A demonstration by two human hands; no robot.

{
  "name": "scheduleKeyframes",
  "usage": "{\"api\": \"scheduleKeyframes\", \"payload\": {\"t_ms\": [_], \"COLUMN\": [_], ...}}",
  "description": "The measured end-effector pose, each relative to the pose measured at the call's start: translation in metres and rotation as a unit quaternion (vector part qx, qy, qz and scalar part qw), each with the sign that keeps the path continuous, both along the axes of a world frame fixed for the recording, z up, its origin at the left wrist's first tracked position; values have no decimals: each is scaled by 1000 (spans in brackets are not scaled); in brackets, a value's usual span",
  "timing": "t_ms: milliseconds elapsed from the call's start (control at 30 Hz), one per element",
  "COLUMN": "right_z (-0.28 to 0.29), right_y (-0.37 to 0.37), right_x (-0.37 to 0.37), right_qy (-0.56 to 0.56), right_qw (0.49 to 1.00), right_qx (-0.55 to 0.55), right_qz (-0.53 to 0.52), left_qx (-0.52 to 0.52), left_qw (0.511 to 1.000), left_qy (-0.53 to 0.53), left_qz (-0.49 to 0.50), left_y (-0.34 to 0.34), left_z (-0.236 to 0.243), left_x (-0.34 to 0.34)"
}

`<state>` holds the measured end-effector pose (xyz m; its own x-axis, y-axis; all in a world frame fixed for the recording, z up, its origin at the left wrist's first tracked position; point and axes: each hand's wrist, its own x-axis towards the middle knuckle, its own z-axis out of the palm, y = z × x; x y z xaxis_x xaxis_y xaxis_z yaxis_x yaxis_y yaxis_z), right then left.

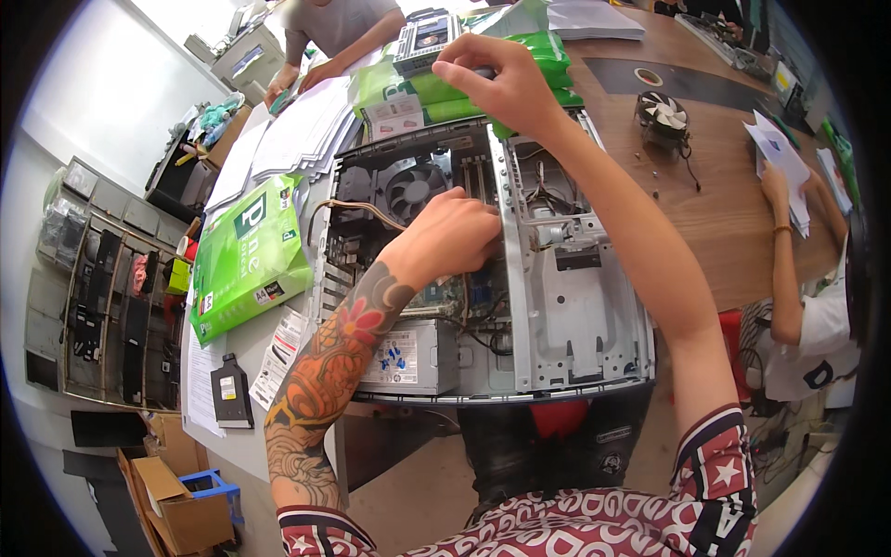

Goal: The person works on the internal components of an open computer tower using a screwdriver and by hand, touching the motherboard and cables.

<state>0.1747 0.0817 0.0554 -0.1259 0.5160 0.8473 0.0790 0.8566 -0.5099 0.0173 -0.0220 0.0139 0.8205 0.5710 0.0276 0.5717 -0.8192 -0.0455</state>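
Note:
An open desktop computer case [580, 343] lies on its side before me. My left hand [455, 232] reaches inside, fingers curled together by the metal divider; the fingertips and anything they hold are hidden. Close by are a black case fan [411, 190], a brown cable [367, 210] and the power supply [408, 357], which has several small blue screws [394, 357] on top. My right hand [509, 88] is raised over the case's far edge, thumb and fingers bent toward each other beside a metal drive unit [425, 45]. What it grips, if anything, I cannot make out.
Green paper packs [422, 102] lie behind the case, another green pack [251, 255] at its left. Paper stacks [302, 130] and a black flat part [230, 392] are farther left. A cooling fan [663, 113] stands right. Co-workers sit beyond and at right, one holding papers [781, 158].

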Motion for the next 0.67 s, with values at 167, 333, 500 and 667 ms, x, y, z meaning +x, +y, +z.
{"api": "scheduleKeyframes", "payload": {"t_ms": [167, 333, 500, 667], "right_z": [4, 1, 2, 1], "right_y": [-4, 1, 2, 5], "right_x": [11, 14, 6, 8], "right_qy": [-72, -86, -36, -58], "right_qw": [996, 996, 999, 998], "right_qx": [-54, -38, 0, -13], "right_qz": [5, -3, -1, -11], "left_qx": [-33, -95, -95, -104], "left_qw": [999, 992, 993, 994], "left_qy": [-5, -80, -72, -39], "left_qz": [8, -10, -17, -10], "left_y": [4, 8, 10, 11], "left_z": [1, 0, 0, 2], "left_x": [-3, -8, -11, -11]}}
